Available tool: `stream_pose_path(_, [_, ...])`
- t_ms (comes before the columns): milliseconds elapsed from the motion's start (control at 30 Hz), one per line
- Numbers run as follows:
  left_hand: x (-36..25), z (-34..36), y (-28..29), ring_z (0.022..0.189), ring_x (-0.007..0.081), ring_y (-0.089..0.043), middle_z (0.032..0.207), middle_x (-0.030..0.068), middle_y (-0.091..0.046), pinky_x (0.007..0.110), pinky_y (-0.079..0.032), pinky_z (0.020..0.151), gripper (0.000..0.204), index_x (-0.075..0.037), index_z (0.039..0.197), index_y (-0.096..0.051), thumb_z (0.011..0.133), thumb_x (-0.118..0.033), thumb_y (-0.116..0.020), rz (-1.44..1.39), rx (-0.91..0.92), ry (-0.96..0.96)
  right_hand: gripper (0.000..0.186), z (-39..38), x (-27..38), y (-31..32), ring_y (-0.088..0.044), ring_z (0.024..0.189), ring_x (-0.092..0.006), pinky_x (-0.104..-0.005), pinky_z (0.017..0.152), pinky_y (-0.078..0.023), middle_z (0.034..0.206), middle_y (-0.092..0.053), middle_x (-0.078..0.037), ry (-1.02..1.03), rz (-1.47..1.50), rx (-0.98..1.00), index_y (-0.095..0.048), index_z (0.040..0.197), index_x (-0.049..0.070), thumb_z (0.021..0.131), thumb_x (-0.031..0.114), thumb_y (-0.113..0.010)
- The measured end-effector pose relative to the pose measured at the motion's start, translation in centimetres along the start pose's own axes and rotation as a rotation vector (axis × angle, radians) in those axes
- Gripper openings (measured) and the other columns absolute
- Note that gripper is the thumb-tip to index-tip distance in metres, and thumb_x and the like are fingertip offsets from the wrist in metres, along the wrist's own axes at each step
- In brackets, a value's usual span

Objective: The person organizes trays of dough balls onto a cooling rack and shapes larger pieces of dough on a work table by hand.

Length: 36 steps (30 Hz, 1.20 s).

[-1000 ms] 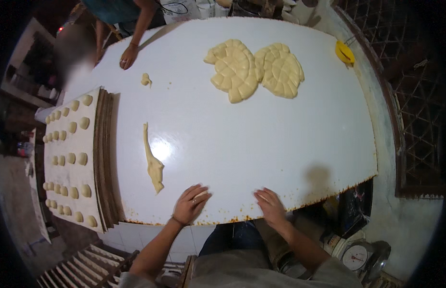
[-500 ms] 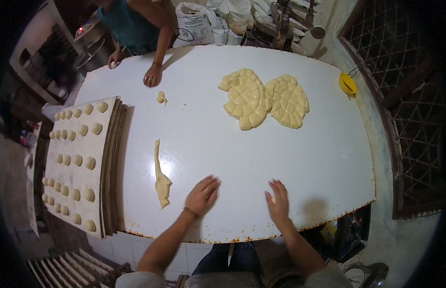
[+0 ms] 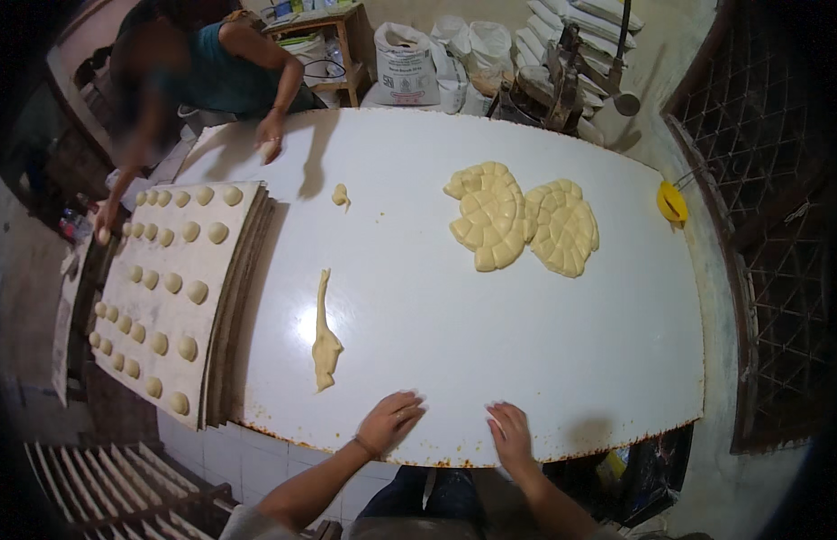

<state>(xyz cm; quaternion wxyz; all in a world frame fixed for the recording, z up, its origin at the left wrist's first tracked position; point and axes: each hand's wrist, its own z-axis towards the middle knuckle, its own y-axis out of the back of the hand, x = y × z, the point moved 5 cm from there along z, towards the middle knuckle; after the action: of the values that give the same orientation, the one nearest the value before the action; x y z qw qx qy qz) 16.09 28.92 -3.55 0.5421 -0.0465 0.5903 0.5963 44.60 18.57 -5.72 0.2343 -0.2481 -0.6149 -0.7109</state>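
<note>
Near the front edge of the white table, my left hand is curled palm down on the surface. Whatever lies under its fingers is hidden. To its right, my right hand is cupped low on the table, with a pale bit of what looks like dough just showing by the thumb and fingers. A long, thin-necked strip of dough lies to the left of my left hand. Farther back rest a small dough scrap and two flat rounds of dough cut into pieces, a left round and a right round.
At the left, a stack of boards carries rows of dough balls. A co-worker leans over the far left corner, one arm beyond the boards. A yellow scraper-like tool lies at the right edge. Sacks stand behind.
Both my hands have come back toward the table's front edge and closer together. The co-worker has moved left, reaching an arm to the boards' far side. The view has shifted.
</note>
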Motion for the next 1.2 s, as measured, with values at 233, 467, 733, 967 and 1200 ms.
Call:
stream_pose_path(233, [0.9, 7.0, -1.2, 0.128, 0.0335, -0.063, 0.125, 0.0146, -0.071, 0.043, -0.051, 0.111, 0.02, -0.002, 0.113, -0.074, 0.098, -0.015, -0.07, 0.178, -0.18, 0.136, 0.04, 8.7, 1.3, 0.8, -0.053, 0.137, -0.0414, -0.0536, 0.125, -0.033, 0.14, -0.062, -0.021, 0.016, -0.092, -0.109, -0.064, 0.136, 0.001, 0.099, 0.014, -0.073])
stream_pose_path(467, [0.4, 1.8, 3.1, 0.111, 0.0352, -0.069, 0.111, 0.0135, -0.072, 0.042, -0.058, 0.098, 0.021, -0.003, 0.113, -0.073, 0.095, -0.012, -0.075, 0.208, 0.08, 0.074, 0.037, 5.7, -3.9, 4.1, -0.055, 0.13, -0.0402, -0.051, 0.116, -0.042, 0.133, -0.064, -0.019, -0.028, -0.138, -0.065, -0.063, 0.133, -0.001, 0.099, 0.012, -0.072])
stream_pose_path(733, [-0.4, -2.4, 1.5, 0.115, 0.0321, -0.069, 0.117, 0.0127, -0.072, 0.042, -0.057, 0.099, 0.015, -0.004, 0.108, -0.072, 0.098, -0.016, -0.073, 0.143, -0.086, 0.09, 0.034, 1.6, -4.7, 3.9, -0.053, 0.136, -0.0365, -0.0509, 0.112, -0.046, 0.136, -0.063, -0.018, 0.067, -0.021, 0.147, -0.065, 0.131, 0.0, 0.097, 0.004, -0.072])
stream_pose_path(967, [-1.5, 0.5, -1.7, 0.12, 0.0295, -0.065, 0.116, 0.009, -0.071, 0.042, -0.053, 0.103, 0.012, -0.006, 0.104, -0.073, 0.095, -0.014, -0.076, 0.216, -0.38, 0.31, 0.028, 4.3, -0.6, -0.1, -0.055, 0.136, -0.0384, -0.0491, 0.117, -0.042, 0.136, -0.062, -0.02, 0.146, 0.037, 0.102, -0.066, 0.129, -0.001, 0.103, 0.01, -0.068])
stream_pose_path(1200, [-0.4, -1.9, -1.2, 0.122, 0.0354, -0.06, 0.127, 0.0117, -0.066, 0.046, -0.051, 0.104, 0.026, -0.006, 0.115, -0.07, 0.093, -0.015, -0.079, 0.25, -0.307, 0.422, 0.03, 8.5, -0.8, 1.0, -0.053, 0.139, -0.0375, -0.0461, 0.114, -0.046, 0.141, -0.06, -0.02, 0.042, 0.005, -0.063, -0.065, 0.13, 0.001, 0.102, 0.009, -0.069])
